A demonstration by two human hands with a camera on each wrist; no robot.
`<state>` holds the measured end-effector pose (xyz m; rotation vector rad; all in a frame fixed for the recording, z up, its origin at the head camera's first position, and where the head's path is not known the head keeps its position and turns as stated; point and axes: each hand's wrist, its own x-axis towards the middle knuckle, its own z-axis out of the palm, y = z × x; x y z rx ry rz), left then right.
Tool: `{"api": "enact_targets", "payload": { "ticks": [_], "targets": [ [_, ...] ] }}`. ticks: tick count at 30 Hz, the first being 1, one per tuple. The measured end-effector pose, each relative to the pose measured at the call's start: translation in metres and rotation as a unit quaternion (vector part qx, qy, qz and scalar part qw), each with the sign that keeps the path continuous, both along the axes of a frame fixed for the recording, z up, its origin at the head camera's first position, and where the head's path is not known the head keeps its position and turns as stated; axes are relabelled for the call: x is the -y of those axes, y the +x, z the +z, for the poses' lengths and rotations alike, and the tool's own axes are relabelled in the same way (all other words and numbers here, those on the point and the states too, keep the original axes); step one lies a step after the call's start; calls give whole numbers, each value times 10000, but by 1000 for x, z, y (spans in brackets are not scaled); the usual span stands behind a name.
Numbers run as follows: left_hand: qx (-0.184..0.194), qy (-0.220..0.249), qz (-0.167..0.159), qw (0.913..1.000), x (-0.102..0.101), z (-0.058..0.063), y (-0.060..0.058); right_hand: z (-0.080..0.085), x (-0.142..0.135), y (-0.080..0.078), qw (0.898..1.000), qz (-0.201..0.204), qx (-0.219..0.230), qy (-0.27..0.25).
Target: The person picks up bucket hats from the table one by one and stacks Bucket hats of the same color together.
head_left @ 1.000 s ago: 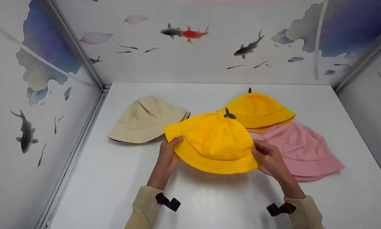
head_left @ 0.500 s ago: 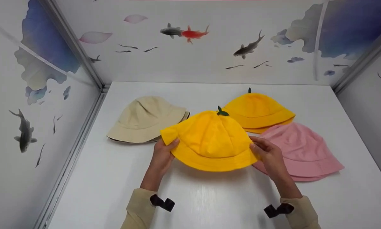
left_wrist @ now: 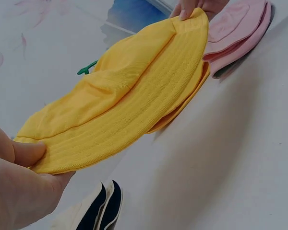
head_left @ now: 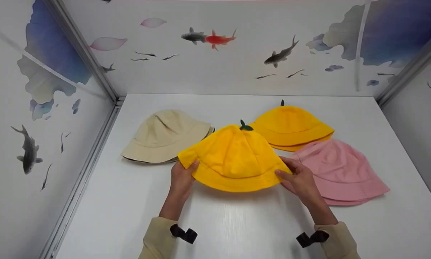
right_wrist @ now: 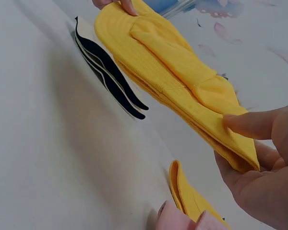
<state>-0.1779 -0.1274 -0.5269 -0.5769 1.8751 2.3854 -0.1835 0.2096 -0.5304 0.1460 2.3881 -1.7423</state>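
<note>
A bright yellow bucket hat (head_left: 237,158) with a green leaf tip (head_left: 245,126) is held up above the table between both hands. My left hand (head_left: 183,181) pinches the left end of its brim, thumb on the near face. At the opposite end, my right hand (head_left: 301,181) grips the brim between thumb and fingers. In the left wrist view the left thumb (left_wrist: 29,152) presses on the brim fabric. The right wrist view has the right thumb (right_wrist: 252,123) on top of the brim, with other fingers beneath. The hat looks flattened, its two brim layers close together.
On the white table (head_left: 229,230), a beige bucket hat (head_left: 165,135) with dark lining lies at left. A second yellow hat (head_left: 291,124) lies at back right, and a pink hat (head_left: 341,171) at right, partly behind my right hand. Walls with painted fish enclose the table.
Both hands have carried the yellow hat a little to the left, and its leaf tip shifted left with it. The hats on the table stay where they were.
</note>
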Motion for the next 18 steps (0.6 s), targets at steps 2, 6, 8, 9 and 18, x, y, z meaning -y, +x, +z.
{"api": "enact_targets", "payload": {
  "ticks": [2,6,8,9,18],
  "targets": [
    [0,21,58,10000,1,0,0,-2,1,-1,9996,-128,-190,153],
    [0,45,185,9998,3,-3,1,-7,4,-3,9979,-277,-386,432],
    [-12,52,213,9998,4,-5,1,-10,5,-4,9981,-323,-343,402],
    [-5,56,214,9998,4,-6,1,-11,5,-5,9982,-349,-303,379],
    [316,175,124,9993,15,-7,2,-21,10,-12,9986,-16,-210,489]
  ]
}}
